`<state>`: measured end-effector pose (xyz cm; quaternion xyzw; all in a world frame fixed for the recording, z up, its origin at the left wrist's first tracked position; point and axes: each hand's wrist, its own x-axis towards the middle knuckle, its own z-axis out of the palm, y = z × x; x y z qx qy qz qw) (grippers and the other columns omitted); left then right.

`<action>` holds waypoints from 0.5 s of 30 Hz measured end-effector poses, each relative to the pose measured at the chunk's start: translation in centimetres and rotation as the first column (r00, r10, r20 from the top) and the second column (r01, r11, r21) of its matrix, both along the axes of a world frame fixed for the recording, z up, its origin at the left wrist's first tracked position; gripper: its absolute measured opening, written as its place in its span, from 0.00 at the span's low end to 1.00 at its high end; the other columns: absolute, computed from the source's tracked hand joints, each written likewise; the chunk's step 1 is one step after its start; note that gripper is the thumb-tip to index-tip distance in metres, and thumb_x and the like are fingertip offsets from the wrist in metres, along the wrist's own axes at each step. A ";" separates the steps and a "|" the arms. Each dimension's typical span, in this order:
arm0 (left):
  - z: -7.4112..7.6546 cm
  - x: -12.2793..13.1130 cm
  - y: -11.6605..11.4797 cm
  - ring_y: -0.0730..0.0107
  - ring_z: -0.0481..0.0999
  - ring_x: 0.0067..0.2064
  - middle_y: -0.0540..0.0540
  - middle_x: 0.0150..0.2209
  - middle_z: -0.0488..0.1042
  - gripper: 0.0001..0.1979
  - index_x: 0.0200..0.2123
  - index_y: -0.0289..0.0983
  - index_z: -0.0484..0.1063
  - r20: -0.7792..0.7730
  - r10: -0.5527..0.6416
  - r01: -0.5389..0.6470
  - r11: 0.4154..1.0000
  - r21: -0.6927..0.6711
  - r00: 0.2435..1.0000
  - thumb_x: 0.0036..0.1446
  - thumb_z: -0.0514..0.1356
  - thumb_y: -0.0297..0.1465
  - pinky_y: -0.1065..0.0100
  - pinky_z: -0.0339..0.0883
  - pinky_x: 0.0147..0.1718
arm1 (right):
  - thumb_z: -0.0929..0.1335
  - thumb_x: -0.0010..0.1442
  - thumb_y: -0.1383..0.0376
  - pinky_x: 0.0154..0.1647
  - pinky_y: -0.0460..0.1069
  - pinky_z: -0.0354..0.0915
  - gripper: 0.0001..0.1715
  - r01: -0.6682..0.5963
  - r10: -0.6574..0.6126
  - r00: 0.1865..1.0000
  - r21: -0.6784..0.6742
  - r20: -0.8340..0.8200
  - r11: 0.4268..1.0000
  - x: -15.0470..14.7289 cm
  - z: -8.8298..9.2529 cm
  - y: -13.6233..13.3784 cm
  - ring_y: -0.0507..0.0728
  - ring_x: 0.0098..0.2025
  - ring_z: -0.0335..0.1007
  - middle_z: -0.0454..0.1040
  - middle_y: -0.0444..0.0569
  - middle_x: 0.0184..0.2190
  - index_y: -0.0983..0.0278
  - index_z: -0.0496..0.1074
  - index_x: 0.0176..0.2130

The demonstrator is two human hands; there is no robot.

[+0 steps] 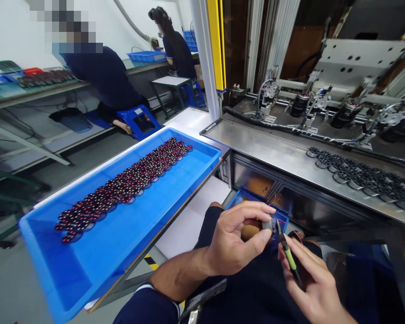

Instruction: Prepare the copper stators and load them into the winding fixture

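Clearly, the part (267, 223) sits at the fingertip end of the left hand (234, 243), pinched between thumb and forefinger, its open side seemingly turned toward the right hand (310, 274). It looks short and edge-on; its long axis is too small to tell. The left hand is nearer, being clamped on it, while the right hand is wrapped around the pliers (289, 257). From the right hand's grip, the part lies forward and to the left, just past the pliers' nose. The relation that matters most, I judge, is that nose against the part's near side: the pliers run slantwise, tip forward and a little left, and the tip is right beside the part. Whether they touch, and whether the pliers' jaws are parted, I cannot tell.

Thin red wire (281, 220) shows beside the tip, to the right of the left hand's pinch. Beyond and below both grips is a blue bin (285, 228). Well to the left of the left hand, the tray (148, 229) bears a long bank of coils (121, 182). Forward and right of the right hand, black rings (357, 173) crowd the ledge (256, 146), with the machine (300, 105) behind.
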<state>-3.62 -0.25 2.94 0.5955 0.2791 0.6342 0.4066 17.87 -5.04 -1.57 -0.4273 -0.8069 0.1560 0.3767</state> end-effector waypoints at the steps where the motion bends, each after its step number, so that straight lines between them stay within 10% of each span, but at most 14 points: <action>1: 0.0 0.0 0.0 0.63 0.79 0.48 0.38 0.45 0.79 0.12 0.42 0.36 0.77 -0.003 0.000 0.000 1.000 0.004 1.000 0.55 0.65 0.21 0.68 0.77 0.44 | 0.67 0.58 0.72 0.54 0.53 0.75 0.37 -0.008 0.008 1.000 -0.013 -0.008 1.000 -0.1 0.2 0.0 0.62 0.54 0.76 0.77 0.53 0.55 0.60 0.64 0.65; 15: 0.1 -0.4 0.0 0.61 0.81 0.45 0.39 0.45 0.81 0.11 0.42 0.37 0.77 -0.120 0.007 0.002 0.997 0.072 0.993 0.54 0.65 0.23 0.61 0.76 0.48 | 0.67 0.55 0.72 0.54 0.50 0.74 0.39 -0.012 0.014 0.999 0.031 -0.039 0.999 -0.7 0.9 0.0 0.61 0.52 0.78 0.78 0.51 0.53 0.58 0.65 0.65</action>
